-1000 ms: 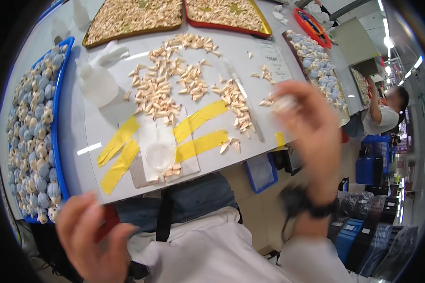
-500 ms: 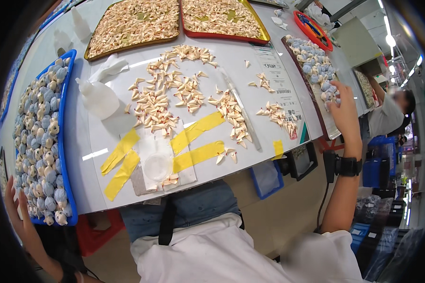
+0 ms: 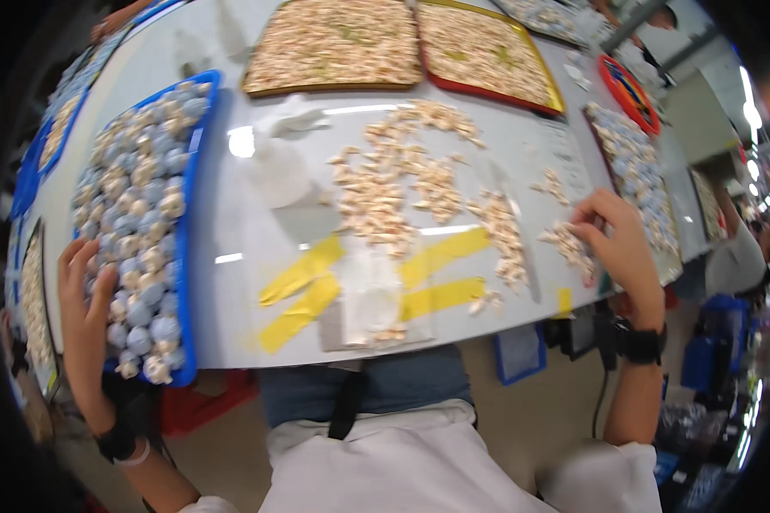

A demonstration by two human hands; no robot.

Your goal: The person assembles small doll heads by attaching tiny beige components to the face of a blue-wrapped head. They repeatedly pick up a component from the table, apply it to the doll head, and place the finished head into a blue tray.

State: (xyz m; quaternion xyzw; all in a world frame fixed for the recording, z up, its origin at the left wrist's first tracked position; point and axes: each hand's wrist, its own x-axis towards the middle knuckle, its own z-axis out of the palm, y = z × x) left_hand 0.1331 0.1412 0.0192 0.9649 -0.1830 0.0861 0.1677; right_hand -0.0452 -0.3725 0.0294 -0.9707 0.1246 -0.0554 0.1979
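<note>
1. Head view, left of centre: the left hand [image 3: 85, 291], half open with loosely bent fingers, is at the outer edge of the blue tray [image 3: 194, 231]; whether it grips one of the blue-and-cream balls [image 3: 150, 256] I cannot tell. The raised rim probably stops them rolling.
2. Same view, well right of the tray: the right hand [image 3: 616, 235] nearly closes thumb to fingers at a small pile of pale pieces [image 3: 571, 250], likely to single one out; any hold is unclear.
3. Just right of the tray: yellow tape [image 3: 445, 295] seemingly anchors a sheet.
</note>
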